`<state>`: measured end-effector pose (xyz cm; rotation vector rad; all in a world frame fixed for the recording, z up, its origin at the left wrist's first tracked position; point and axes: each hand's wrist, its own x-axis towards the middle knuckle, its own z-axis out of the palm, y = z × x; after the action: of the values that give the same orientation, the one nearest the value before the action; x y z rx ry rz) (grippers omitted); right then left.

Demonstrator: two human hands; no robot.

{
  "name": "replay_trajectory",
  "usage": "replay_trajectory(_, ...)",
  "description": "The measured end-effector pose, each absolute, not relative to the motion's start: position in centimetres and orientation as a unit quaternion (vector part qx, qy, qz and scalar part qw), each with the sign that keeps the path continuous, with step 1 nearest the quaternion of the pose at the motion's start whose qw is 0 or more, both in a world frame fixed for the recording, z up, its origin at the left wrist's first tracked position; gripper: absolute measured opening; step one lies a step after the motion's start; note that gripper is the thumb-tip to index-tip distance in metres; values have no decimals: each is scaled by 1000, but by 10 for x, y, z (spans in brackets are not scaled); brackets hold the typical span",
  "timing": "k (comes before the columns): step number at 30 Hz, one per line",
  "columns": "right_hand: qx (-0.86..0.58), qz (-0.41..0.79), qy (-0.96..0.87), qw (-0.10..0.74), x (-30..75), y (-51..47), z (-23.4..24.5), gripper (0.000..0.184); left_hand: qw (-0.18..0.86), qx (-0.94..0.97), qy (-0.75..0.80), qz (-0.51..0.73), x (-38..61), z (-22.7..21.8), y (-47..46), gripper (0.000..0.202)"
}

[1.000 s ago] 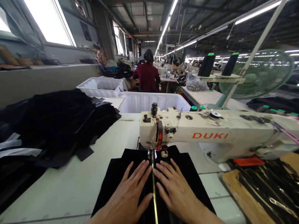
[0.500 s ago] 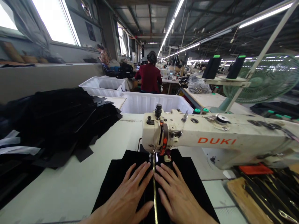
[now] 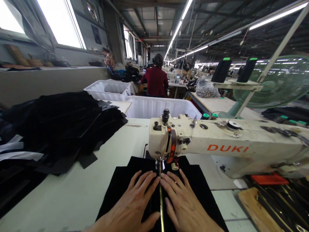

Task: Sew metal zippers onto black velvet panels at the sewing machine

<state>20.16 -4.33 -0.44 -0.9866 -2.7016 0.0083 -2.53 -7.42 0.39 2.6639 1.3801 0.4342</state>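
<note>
Both palms face down on a black fabric panel [image 3: 116,190] that lies under the head of a white sewing machine [image 3: 193,135]. To the left of a gold zipper [image 3: 161,199], my left hand [image 3: 135,199] rests with fingers stretched out. On the zipper's other side, my right hand [image 3: 183,199] lies likewise, fingers spread on the cloth. Index fingertips of both hands almost meet at the zipper, just short of the presser foot [image 3: 158,163]. The zipper runs straight from the foot toward me; the needle point is too small to make out.
Black fabric pieces [image 3: 60,129] are heaped on the left of the table. White plastic bins [image 3: 159,106] stand behind the machine. At the right are zippers on a wooden board [image 3: 256,206], thread cones [image 3: 220,71] and a green fan [image 3: 270,83]. A person in dark red [image 3: 155,80] sits ahead.
The whole view has shifted slightly to the right and down. Both hands remain flat on the black panel, their fingertips now a little farther from the presser foot.
</note>
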Motion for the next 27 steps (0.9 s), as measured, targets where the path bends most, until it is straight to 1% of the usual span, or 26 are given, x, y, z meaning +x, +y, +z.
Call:
replay_trajectory(6, -344, 10, -931, 120, 201, -42, -6, 73, 58, 878, 455, 140, -26, 2, -75, 82)
replay_trajectory(19, -358, 20, -922, 147, 195, -13, 1, 63, 67, 873, 459, 153, -26, 0, -44, 79)
replay_trajectory(24, -351, 6, -928, 127, 196, -13, -1, 65, 72, 877, 456, 135, -28, 0, -44, 81)
replay_trajectory(27, -346, 3, -929, 129, 197, -12, -1, 65, 63, 877, 455, 141, -28, -1, -44, 79)
